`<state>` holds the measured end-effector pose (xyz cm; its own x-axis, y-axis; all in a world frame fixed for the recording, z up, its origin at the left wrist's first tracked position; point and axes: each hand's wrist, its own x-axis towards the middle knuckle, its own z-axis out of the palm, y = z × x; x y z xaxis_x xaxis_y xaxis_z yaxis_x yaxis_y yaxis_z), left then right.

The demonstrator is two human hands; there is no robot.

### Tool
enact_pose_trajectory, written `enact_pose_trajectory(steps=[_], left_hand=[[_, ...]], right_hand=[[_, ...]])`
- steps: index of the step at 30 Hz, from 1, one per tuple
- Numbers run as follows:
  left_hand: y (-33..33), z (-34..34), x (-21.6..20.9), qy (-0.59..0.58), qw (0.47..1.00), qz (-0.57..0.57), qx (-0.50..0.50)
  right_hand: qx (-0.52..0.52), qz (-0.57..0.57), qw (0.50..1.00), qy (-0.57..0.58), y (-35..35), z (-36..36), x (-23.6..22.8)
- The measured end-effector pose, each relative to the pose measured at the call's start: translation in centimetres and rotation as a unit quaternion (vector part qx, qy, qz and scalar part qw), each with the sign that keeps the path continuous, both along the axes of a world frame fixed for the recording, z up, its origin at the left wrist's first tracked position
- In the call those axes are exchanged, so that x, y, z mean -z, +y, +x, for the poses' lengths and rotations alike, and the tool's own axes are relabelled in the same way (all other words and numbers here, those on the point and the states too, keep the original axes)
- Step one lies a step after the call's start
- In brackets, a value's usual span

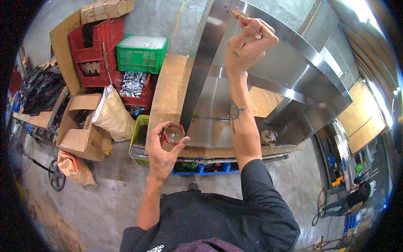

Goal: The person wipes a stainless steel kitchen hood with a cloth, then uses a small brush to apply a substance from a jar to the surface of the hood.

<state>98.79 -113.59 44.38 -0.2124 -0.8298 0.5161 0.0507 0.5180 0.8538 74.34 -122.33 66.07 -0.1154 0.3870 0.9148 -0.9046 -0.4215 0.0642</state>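
Note:
My left hand (pixel 161 152) curls around a small round cup (pixel 174 134) with a reddish rim and murky liquid inside. It holds the cup over the near left corner of the work surface. Stretched far forward, my right hand (pixel 252 44) grips a thin orange-handled brush (pixel 236 15). The brush's tip is by the far upper edge of a large folded stainless steel panel (pixel 289 44), too small to tell whether it touches. My right forearm crosses over the panel and hides part of it. A crumpled pale cloth (pixel 268 137) lies near the panel's close side.
Left of the wooden board (pixel 168 88) stand a green crate (pixel 142 54), stacked red crates (pixel 94 52), a pale sack (pixel 114 113), a cardboard box (pixel 82 134) and a yellow-green basket (pixel 140 145). A blue pallet (pixel 210 169) shows below. Another person (pixel 354 197) is far right.

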Motion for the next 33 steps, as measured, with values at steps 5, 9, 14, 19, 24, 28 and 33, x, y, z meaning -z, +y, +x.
enact_pose_trajectory(steps=[5,9,14,19,24,28,33], left_hand=[[0.1,0.6,-0.1,0.016,1.000,0.016,-0.006],[-0.1,0.4,0.1,0.013,1.000,0.019,-0.009],[-0.2,0.1,0.7,0.022,1.000,0.020,-0.003],[-0.4,0.0,0.8,0.021,1.000,0.002,-0.007],[-0.3,0.2,0.3,0.009,1.000,0.000,-0.004],[-0.6,0.3,0.8,0.029,1.000,-0.005,0.002],[-0.4,0.2,0.3,0.029,1.000,-0.004,0.010]], right_hand=[[0.011,0.010,1.000,0.014,-0.7,-0.1,0.0],[0.016,0.010,0.999,0.029,-0.4,-0.3,-0.1],[0.022,0.011,0.999,0.043,-0.5,-0.6,0.0],[0.011,0.017,0.999,0.035,-0.4,-0.5,-0.1],[0.020,0.020,0.999,0.030,-0.1,-0.5,0.0],[0.018,0.020,0.999,0.034,-0.3,-0.3,0.0],[0.021,0.011,0.999,0.036,-0.4,-0.9,-0.1]])
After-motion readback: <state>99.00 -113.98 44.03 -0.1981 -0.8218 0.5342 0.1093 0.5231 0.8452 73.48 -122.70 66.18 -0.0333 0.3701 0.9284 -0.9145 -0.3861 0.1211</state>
